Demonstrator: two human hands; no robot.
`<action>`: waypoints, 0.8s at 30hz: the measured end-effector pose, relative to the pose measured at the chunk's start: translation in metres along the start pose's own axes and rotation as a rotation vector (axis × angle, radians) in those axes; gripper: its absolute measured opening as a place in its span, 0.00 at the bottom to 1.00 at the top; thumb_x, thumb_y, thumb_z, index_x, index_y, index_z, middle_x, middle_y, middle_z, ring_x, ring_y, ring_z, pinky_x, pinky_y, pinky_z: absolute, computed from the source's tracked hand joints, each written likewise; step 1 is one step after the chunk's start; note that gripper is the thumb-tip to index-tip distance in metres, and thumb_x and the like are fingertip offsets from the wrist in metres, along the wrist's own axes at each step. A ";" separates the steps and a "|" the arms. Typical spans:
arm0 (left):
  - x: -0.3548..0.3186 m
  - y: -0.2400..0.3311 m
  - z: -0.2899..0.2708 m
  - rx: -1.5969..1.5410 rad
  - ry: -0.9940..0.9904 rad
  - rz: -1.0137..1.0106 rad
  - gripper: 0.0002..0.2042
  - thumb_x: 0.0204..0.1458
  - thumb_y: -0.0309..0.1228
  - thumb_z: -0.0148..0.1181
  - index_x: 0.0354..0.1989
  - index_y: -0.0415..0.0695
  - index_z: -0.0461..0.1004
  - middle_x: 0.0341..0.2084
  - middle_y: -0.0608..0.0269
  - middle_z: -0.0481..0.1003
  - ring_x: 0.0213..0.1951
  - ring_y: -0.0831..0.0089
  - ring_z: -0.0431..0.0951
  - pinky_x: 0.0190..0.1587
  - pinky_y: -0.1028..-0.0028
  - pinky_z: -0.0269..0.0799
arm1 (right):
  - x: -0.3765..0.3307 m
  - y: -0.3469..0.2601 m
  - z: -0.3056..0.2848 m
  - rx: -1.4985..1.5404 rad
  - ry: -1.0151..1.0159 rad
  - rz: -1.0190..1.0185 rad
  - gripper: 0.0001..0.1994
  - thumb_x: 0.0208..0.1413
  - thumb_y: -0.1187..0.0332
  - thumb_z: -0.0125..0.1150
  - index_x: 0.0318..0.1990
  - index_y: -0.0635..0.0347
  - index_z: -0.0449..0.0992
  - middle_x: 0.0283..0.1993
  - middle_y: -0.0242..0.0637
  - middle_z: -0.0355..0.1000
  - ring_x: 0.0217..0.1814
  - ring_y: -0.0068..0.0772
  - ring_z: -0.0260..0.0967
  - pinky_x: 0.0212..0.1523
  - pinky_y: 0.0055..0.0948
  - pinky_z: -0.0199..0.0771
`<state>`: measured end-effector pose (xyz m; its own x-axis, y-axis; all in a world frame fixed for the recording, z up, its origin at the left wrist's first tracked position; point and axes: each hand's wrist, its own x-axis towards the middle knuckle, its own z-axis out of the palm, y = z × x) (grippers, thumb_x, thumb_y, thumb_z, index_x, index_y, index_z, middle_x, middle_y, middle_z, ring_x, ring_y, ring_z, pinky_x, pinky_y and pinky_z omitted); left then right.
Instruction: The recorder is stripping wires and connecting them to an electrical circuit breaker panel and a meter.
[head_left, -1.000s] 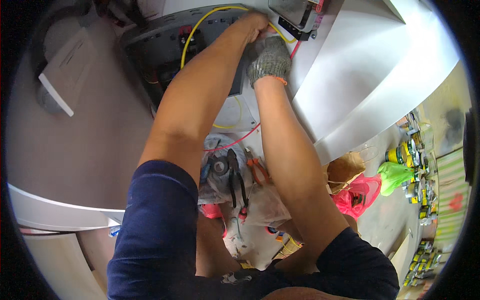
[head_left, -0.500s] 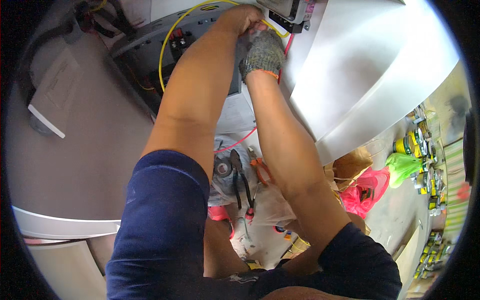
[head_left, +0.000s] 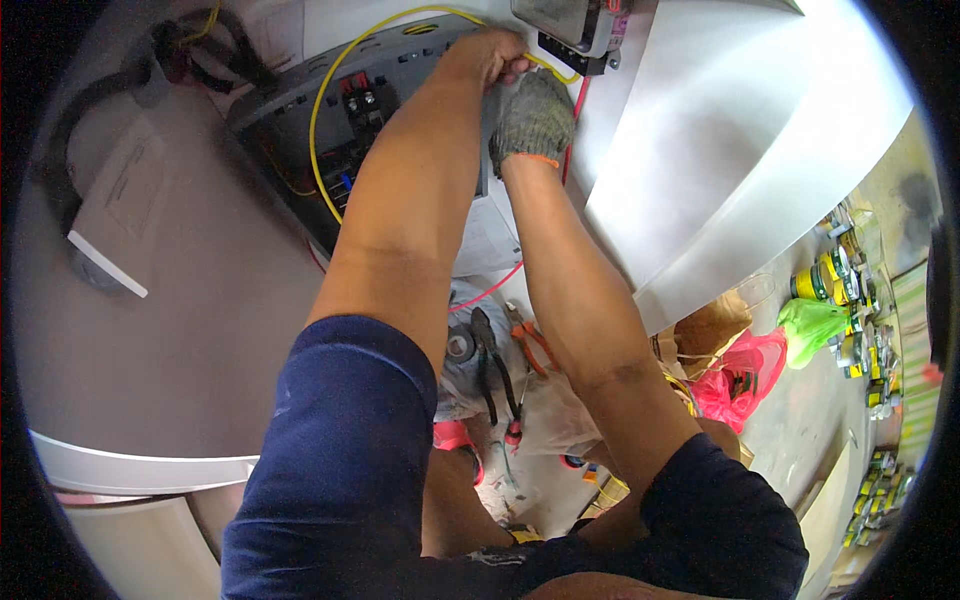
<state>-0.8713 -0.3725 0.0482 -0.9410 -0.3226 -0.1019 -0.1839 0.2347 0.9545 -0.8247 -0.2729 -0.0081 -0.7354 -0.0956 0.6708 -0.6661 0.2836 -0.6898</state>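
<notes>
Bare and closed, my left hand (head_left: 497,58) pinches a yellow wire (head_left: 318,115) near its upper bend. The wire arcs up out of a grey electrical box (head_left: 300,85) and runs past my fingertips to the black terminal block (head_left: 570,54) under a meter (head_left: 555,18). Just below and to the right, my right hand (head_left: 535,118) wears a grey knitted glove with an orange cuff edge. Its fingers point up towards the terminal block and are mostly hidden. A red wire (head_left: 578,115) hangs beside the glove. Black components with red parts (head_left: 357,92) sit inside the box, partly behind my left forearm.
Below my arms lie black-handled pliers (head_left: 486,355), orange-handled pliers (head_left: 530,340), a tape roll (head_left: 460,345) and a screwdriver (head_left: 514,432). A white panel (head_left: 700,150) stands at right. Beyond are pink (head_left: 740,380) and green (head_left: 810,330) bags and several cans (head_left: 815,283).
The view has shifted slightly, so the box and tools appear a little lower and further right. My left hand stays by the yellow wire; the gloved hand remains beside it.
</notes>
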 end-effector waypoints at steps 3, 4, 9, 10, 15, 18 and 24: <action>-0.005 -0.008 -0.011 -0.055 0.043 -0.007 0.07 0.52 0.32 0.56 0.25 0.49 0.79 0.13 0.70 0.73 0.15 0.77 0.67 0.19 0.71 0.62 | -0.009 -0.022 -0.008 -0.383 -0.151 -0.027 0.11 0.61 0.65 0.49 0.42 0.60 0.77 0.42 0.44 0.77 0.44 0.44 0.75 0.44 0.35 0.73; -0.006 -0.009 -0.014 -0.129 0.115 -0.058 0.07 0.53 0.32 0.56 0.27 0.47 0.80 0.14 0.69 0.75 0.16 0.77 0.69 0.19 0.73 0.65 | -0.013 -0.029 -0.008 -0.376 -0.155 -0.030 0.11 0.61 0.65 0.49 0.42 0.60 0.77 0.42 0.44 0.77 0.44 0.44 0.75 0.44 0.35 0.73; -0.010 0.001 0.013 -0.219 0.157 0.073 0.10 0.57 0.31 0.53 0.26 0.43 0.79 0.15 0.65 0.76 0.14 0.75 0.71 0.17 0.72 0.65 | -0.010 -0.012 -0.016 0.882 -0.086 0.177 0.09 0.60 0.68 0.50 0.41 0.61 0.76 0.41 0.42 0.74 0.44 0.43 0.72 0.43 0.33 0.73; -0.010 0.000 0.008 -0.228 0.183 0.133 0.11 0.58 0.31 0.52 0.26 0.42 0.78 0.15 0.63 0.76 0.13 0.74 0.70 0.16 0.71 0.65 | -0.020 -0.015 -0.022 0.889 -0.099 0.169 0.09 0.60 0.68 0.50 0.41 0.61 0.76 0.41 0.42 0.74 0.44 0.43 0.72 0.43 0.33 0.73; -0.050 -0.014 0.006 -0.001 0.187 0.163 0.22 0.65 0.43 0.43 0.26 0.40 0.76 0.16 0.61 0.74 0.14 0.72 0.69 0.17 0.69 0.65 | -0.115 -0.035 -0.061 -0.090 0.243 0.116 0.23 0.57 0.74 0.56 0.60 0.68 0.65 0.51 0.51 0.70 0.49 0.43 0.73 0.51 0.33 0.73; -0.076 -0.027 0.018 -0.003 0.150 -0.014 0.27 0.62 0.54 0.44 0.26 0.41 0.76 0.19 0.63 0.73 0.15 0.71 0.67 0.20 0.68 0.65 | -0.121 -0.026 -0.065 -0.361 0.301 0.098 0.29 0.56 0.73 0.58 0.65 0.67 0.60 0.56 0.55 0.67 0.54 0.43 0.72 0.54 0.33 0.73; -0.109 -0.100 0.057 -0.201 -0.148 -0.163 0.19 0.58 0.52 0.58 0.32 0.47 0.77 0.26 0.66 0.77 0.19 0.77 0.69 0.24 0.71 0.67 | -0.091 -0.071 -0.100 -0.191 -0.104 0.163 0.23 0.56 0.69 0.56 0.59 0.65 0.68 0.54 0.59 0.71 0.51 0.54 0.74 0.53 0.48 0.74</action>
<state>-0.7663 -0.3085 -0.0525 -0.9377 -0.2005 -0.2836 -0.2894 -0.0004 0.9572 -0.6981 -0.1890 0.0070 -0.8467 -0.1285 0.5164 -0.5092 0.4773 -0.7161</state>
